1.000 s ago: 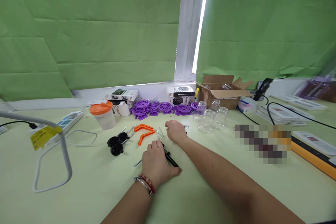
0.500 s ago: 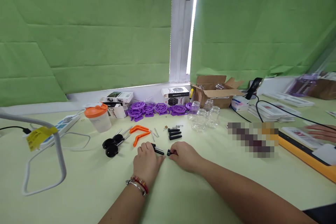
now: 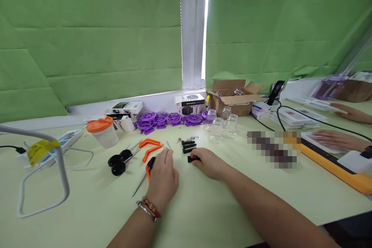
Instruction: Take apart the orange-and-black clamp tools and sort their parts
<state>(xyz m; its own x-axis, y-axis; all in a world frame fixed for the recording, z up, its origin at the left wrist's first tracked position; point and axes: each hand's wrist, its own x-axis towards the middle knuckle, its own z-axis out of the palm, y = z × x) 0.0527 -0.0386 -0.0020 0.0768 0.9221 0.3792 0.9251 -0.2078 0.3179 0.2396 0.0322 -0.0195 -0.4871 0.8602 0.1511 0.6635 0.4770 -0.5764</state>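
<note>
Left hand (image 3: 162, 178): fingers bent down over a black part (image 3: 151, 162) and an orange piece (image 3: 148, 172); the hand hides too much to tell gripping from resting.
Rod (image 3: 139, 185): metal, slanting out toward the near left from beside the orange piece.
Right hand (image 3: 210, 164): fingertips pinching a short black tube (image 3: 190, 159), low over the table (image 3: 188, 209).
Knobs (image 3: 118, 168): three, black, bunched left of the left hand, metal rods beside them.
Orange handles (image 3: 152, 153): two, bent, lying just beyond the left hand.
Spare tubes (image 3: 188, 145): black, in a row just beyond the pinched one.
Springs (image 3: 192, 138): just behind the row.
Cup (image 3: 105, 135): orange lid, back left.
Jars (image 3: 216, 130): clear glass, grouped at back right.
Purple discs (image 3: 174, 119): heaped along the back.
Cardboard box (image 3: 238, 102): flaps up, behind the jars.
Green cover (image 3: 95, 27): across the window.
</note>
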